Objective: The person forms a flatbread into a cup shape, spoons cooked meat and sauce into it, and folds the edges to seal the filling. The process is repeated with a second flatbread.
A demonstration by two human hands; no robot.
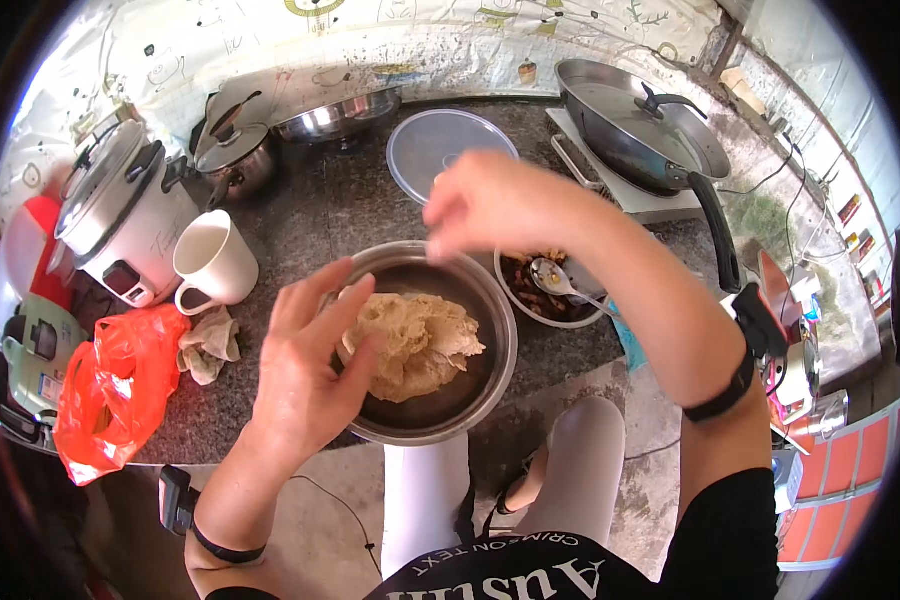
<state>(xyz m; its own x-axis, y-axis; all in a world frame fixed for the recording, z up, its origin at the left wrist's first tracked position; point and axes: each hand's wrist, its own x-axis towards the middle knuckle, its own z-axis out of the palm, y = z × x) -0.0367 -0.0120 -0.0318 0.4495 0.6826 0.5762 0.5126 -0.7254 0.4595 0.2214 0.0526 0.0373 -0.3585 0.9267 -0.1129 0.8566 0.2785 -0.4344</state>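
Closest to view, R forearm (660, 305) crosses over; R hand (485, 205) hangs above far rim of metal bowl (495, 385), fingers curled, can't tell if pinching smth. L hand (308, 370) has fingers spread, gripping nothing, at left edge of dough (415, 340), which lies inside this bowl. Mixing is prob. mostly done: one rough lump. No piece is separated yet, afaict; small bowl (568, 324) w/ spoon (550, 278) stands just beside.

Left hand (312, 365) with loosely spread fingers, right hand (485, 203) farther forward, fingers curled, forearm (645, 280) aslant.
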